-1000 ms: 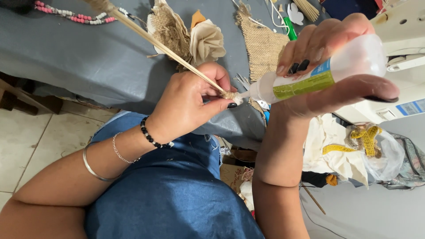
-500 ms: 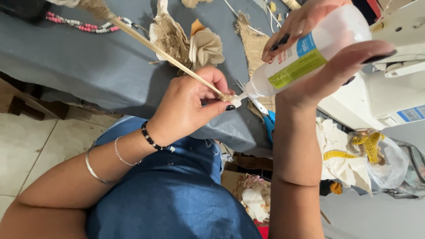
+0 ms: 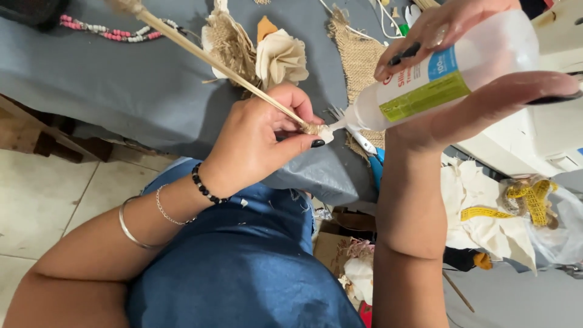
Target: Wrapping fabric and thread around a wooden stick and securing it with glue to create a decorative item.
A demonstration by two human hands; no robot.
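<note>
My left hand (image 3: 258,143) pinches the near end of a thin wooden stick (image 3: 206,58) that runs up to the far left, its tip wrapped in pale fibre. My right hand (image 3: 480,73) grips a translucent squeeze bottle of glue (image 3: 437,79) with a green and blue label, tilted so that its white nozzle (image 3: 337,124) touches the wrapped end of the stick between my left fingers. Both hands hover above the near edge of a table covered in grey cloth (image 3: 121,91).
Fabric flowers of burlap and cream cloth (image 3: 267,51) lie behind the stick. A burlap piece (image 3: 358,54) and a bead string (image 3: 109,27) rest on the cloth. Blue-handled scissors (image 3: 370,152) lie under my right wrist. A yellow tape measure (image 3: 522,200) and a white machine (image 3: 546,140) are at right.
My right hand has lifted the bottle's rear end higher and moved slightly right. The nozzle stays against the stick's wrapped end, and my left hand has barely shifted.
</note>
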